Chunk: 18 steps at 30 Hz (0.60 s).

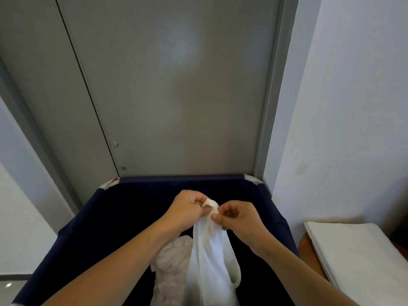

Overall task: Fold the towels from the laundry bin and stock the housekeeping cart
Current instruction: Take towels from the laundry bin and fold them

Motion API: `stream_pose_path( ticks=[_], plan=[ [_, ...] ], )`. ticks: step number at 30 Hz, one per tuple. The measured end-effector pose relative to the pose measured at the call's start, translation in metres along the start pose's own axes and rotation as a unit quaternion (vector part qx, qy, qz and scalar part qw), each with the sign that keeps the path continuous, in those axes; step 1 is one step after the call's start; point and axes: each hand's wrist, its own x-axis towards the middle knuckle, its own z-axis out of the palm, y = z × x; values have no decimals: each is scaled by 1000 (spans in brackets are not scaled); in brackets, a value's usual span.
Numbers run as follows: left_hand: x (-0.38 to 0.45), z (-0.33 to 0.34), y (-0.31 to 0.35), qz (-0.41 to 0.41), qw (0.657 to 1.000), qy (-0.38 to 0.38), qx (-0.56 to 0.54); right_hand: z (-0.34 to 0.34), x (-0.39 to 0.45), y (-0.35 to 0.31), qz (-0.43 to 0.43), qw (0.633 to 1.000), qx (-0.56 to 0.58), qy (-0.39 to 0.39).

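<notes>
A white towel [210, 259] hangs down into the navy fabric laundry bin [106, 217]. Both hands pinch its top edge above the bin's middle. My left hand [187, 209] grips the bunched corner from the left. My right hand [239, 219] holds the same edge from the right, fingertips almost touching the left hand. More crumpled white towels [171, 268] lie inside the bin beneath the hanging one. The bin's bottom is dark and mostly hidden.
A grey door [172, 96] stands directly behind the bin. A pale wall [344, 107] is on the right. Folded white linen [362, 255] rests on a wooden surface [309, 255] at the lower right, close beside the bin.
</notes>
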Motion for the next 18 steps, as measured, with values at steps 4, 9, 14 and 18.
stream_pose_path(
  ticks=[4, 9, 14, 18],
  plan=[
    [1, -8, 3, 13, 998, 26, 50, 4, 10, 14, -27, 980, -193, -28],
    [1, -22, 14, 46, 990, 92, 96, 10, 35, 7, -108, 935, -328, -77],
    [-1, -38, 22, 60, 980, 142, 123, 27, 52, -8, -116, 913, -366, -136],
    [-5, -52, 23, 65, 977, 166, 121, 52, 54, -10, -104, 899, -404, -135]
  ],
)
